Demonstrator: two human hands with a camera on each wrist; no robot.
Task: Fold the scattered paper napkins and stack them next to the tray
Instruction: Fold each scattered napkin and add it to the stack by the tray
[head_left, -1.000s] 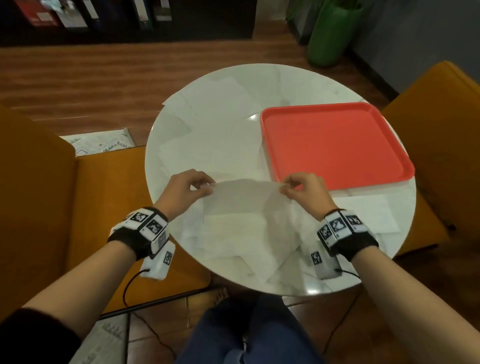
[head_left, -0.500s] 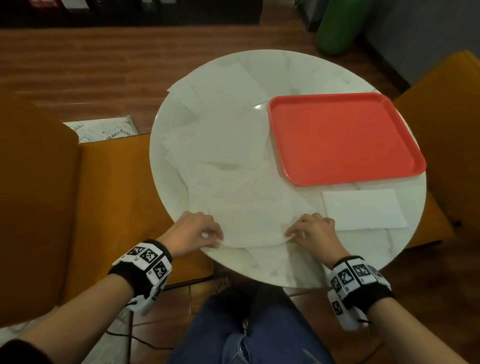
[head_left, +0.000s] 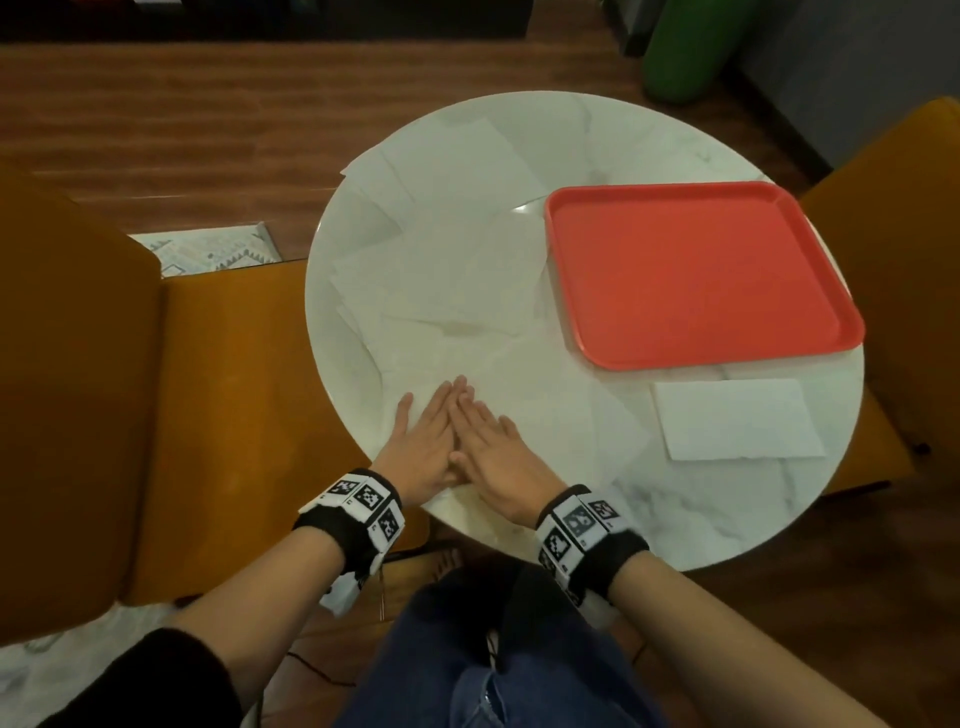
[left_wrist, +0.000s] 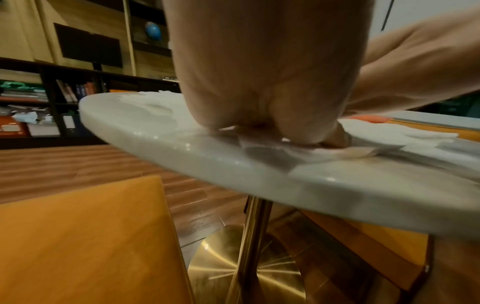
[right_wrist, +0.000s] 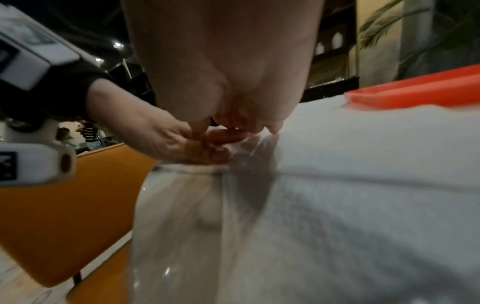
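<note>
Left hand: the left hand lies flat, palm down, fingers straight and together, thumb spread to its outer side, pressing on the napkin under the palms at the near edge of the table.
Right hand: the right hand is also flat with straight fingers, laid just beside the left one; its fingertips cross over the left hand's fingers. It holds nothing, only presses.
Napkin under the palms: a thin white sheet on the marble top, reaching from beneath both hands out past the right hand; in the right wrist view its surface runs up to the tray. Whether it is doubled over cannot be told.
Folded napkin: a white rectangle, well to the right of the right hand, just on the near side of the tray and apart from it.
Scattered napkins: loose sheets lie overlapping ahead of the fingertips, left of the tray.
Tray: red, beyond and to the right of the right hand.
Writing: no brand or readable text; only black-and-white square markers on the wristbands.
Surroundings: orange chairs at the left hand's outer side.
</note>
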